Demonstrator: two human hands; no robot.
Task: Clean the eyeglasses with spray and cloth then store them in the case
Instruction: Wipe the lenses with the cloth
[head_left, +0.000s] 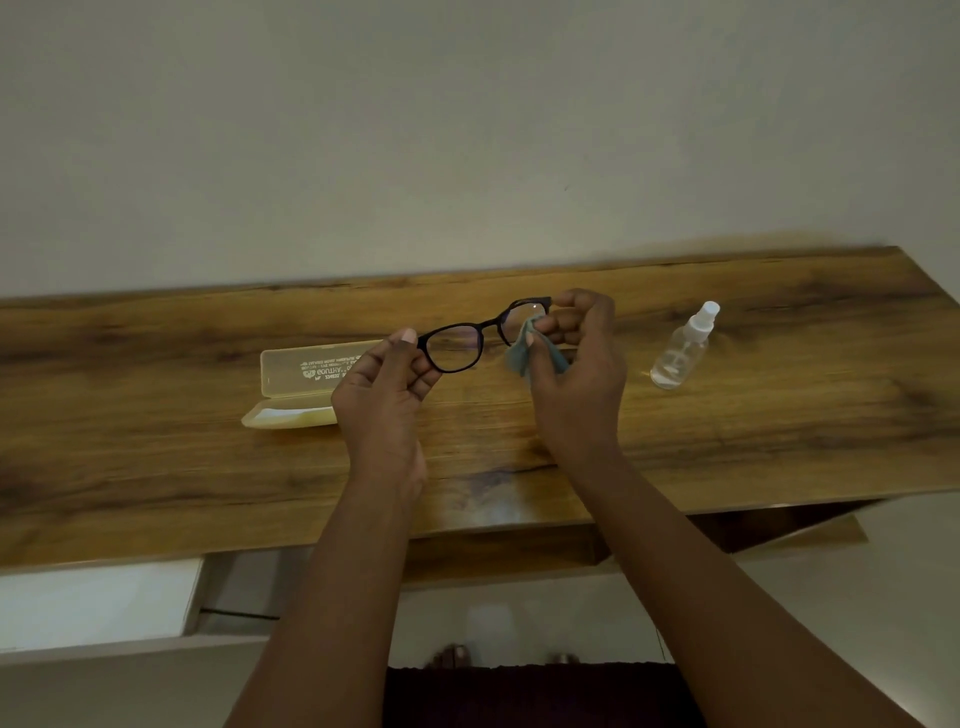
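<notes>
Black-framed eyeglasses (470, 338) are held up above the wooden table (156, 467). My left hand (382, 395) pinches the left end of the frame between thumb and fingers. My right hand (576, 364) holds a grey-blue cloth (519, 356) pinched over the right lens, with fingers curled at the frame's right end. A pale translucent case (296, 387) lies open on the table to the left, partly hidden behind my left hand. A small clear spray bottle (683, 348) stands on the table to the right.
A plain wall (467, 130) rises right behind the table's far edge. The table's right corner ends near the frame's right side. Below the near edge there are white cabinet fronts (93, 603) and the floor.
</notes>
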